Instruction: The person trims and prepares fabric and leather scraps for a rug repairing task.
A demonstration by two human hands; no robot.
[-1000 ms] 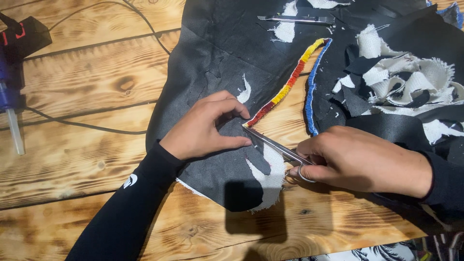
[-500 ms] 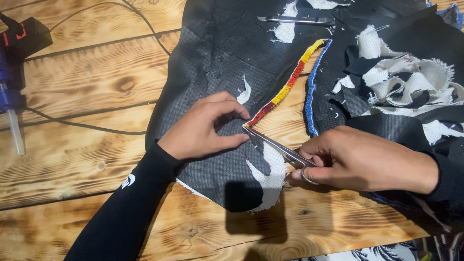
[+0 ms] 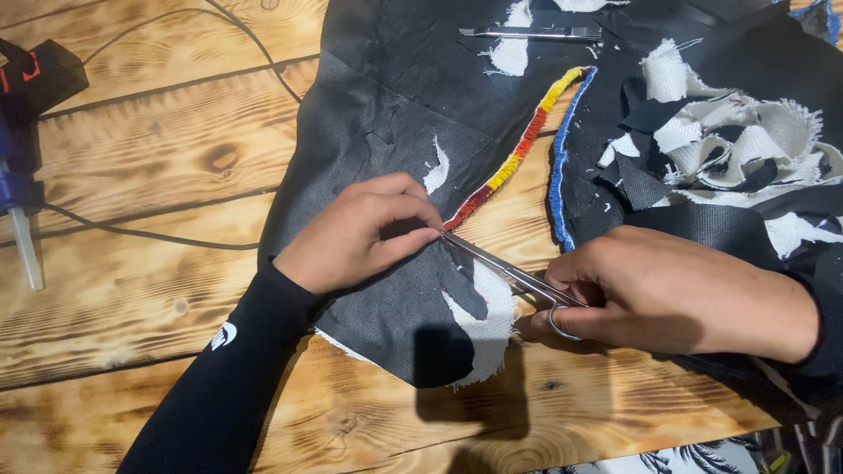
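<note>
Lower centre of the frame: right hand (image 3: 667, 294) is closed around small silver scissors (image 3: 509, 272), blades running up-left toward the left hand (image 3: 360, 233). That one's pinching the black fabric (image 3: 386, 132) right at the blade tips, just below the beaded strip (image 3: 518, 149). Further up the counter (image 3: 132, 175): fabric scraps (image 3: 729, 132) upper right, glue gun (image 3: 22, 149) far left.

Left hand (image 3: 364, 233) palm-down, fingers (image 3: 413, 241) pinched together, right hand (image 3: 650, 294) curled closed, black-sleeved forearms angled inward
</note>
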